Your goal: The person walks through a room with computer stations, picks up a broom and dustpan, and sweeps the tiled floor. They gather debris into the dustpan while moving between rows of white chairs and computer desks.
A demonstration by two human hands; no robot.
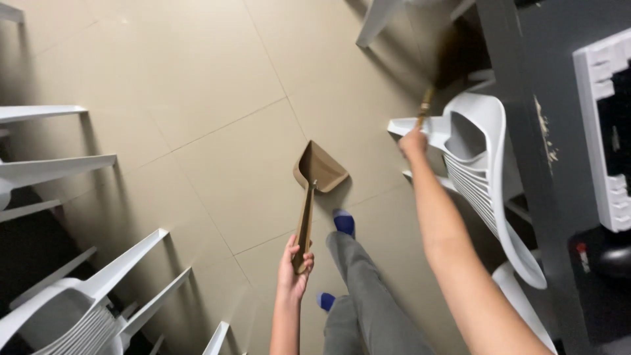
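A person stands on a pale beige tiled floor [197,79], seen from above, with white moulded plastic chairs on both sides: a stacked white plastic chair [490,171] close on the right against a dark grey table [526,79], and more white plastic chairs [59,302] lying along the left edge of the view. Grey trouser legs and blue-toed socks show below.

The left hand [294,266] is closed around the lower end of a long-handled tan plastic dustpan [318,169], whose scoop sits low at the floor just ahead of the forward foot, mouth turned away from the person. The pan looks empty; no dirt can be made out inside it.

The right hand [414,141] is clenched on the thin brown handle of a broom [426,105], which reaches up and away into the shadowed gap beside the stacked chair and under the table. Its bristle end is blurred and dark, so where it meets the floor cannot be told.

By the look of things the sweeping is at an early or middle stage: the broom works in the corner well apart from the pan, nothing has been gathered in front of the scoop, and the open tiles show no visible litter.
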